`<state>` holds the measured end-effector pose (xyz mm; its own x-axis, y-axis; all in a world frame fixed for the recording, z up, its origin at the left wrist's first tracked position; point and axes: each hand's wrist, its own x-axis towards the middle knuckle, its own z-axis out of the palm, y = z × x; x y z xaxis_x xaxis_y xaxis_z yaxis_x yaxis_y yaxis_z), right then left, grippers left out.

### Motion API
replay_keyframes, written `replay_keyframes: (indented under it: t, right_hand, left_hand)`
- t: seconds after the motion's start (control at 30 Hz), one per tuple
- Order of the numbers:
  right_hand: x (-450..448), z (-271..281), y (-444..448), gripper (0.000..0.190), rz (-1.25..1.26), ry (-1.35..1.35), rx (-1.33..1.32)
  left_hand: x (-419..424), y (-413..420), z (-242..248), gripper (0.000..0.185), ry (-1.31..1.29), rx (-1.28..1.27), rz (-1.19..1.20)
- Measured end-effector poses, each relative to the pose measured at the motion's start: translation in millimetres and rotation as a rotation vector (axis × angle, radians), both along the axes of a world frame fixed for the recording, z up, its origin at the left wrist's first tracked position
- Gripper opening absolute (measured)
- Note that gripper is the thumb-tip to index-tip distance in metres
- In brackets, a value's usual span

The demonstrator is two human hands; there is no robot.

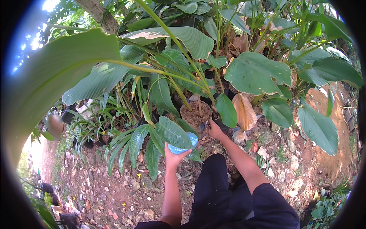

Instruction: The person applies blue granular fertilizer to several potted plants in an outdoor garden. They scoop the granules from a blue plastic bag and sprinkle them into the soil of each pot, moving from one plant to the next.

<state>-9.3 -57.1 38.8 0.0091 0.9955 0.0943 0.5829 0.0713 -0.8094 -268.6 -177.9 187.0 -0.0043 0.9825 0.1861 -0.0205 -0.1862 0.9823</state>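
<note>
My left hand (175, 157) is closed around a light-blue, shiny rounded object (183, 146), partly covered by a green leaf (173, 133); what it is exactly cannot be told. My right hand (214, 130) has its fingertips at the lower right side of a plant pot (196, 126), whose surface looks whitish and worn. Whether the fingers grip the pot or something beside it is unclear. Brown, crumbly potting material (193, 116) fills the pot, and a short brown stake or stem (200, 106) stands up in it. Long green stalks rise close by.
Large broad leaves (257, 73) overhang the pot, and one big leaf (65, 57) fills the upper left. A dry brown leaf (244, 111) hangs right of the pot. Stony soil (128, 194) lies around my bent knee. More dark pots (70, 114) stand at left.
</note>
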Motion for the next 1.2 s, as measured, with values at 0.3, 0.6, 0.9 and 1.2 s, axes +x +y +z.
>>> replay_keyframes:
  t: [0.3, 0.6, 0.9, 1.2]
  right_hand:
    - [-3.5, 4.1, 40.3, 0.046, 0.022, -0.358, -0.233]
    - [-0.9, 3.0, 59.4, 0.049, 0.026, -0.425, -0.303]
    - [-4.8, -3.4, 63.3, 0.045, 0.017, -0.419, -0.307]
    - [-4.3, -7.0, 68.1, 0.04, -0.027, -0.41, -0.239]
  left_hand:
    - [-4.3, -0.2, -14.3, 0.087, -0.038, -0.038, 0.022]
    - [-1.4, 4.8, -13.4, 0.08, -0.016, -0.058, 0.006]
    - [-2.2, 7.7, -17.9, 0.076, 0.041, -0.015, 0.025]
    - [-6.5, 7.7, -27.1, 0.078, -0.032, -0.042, 0.016]
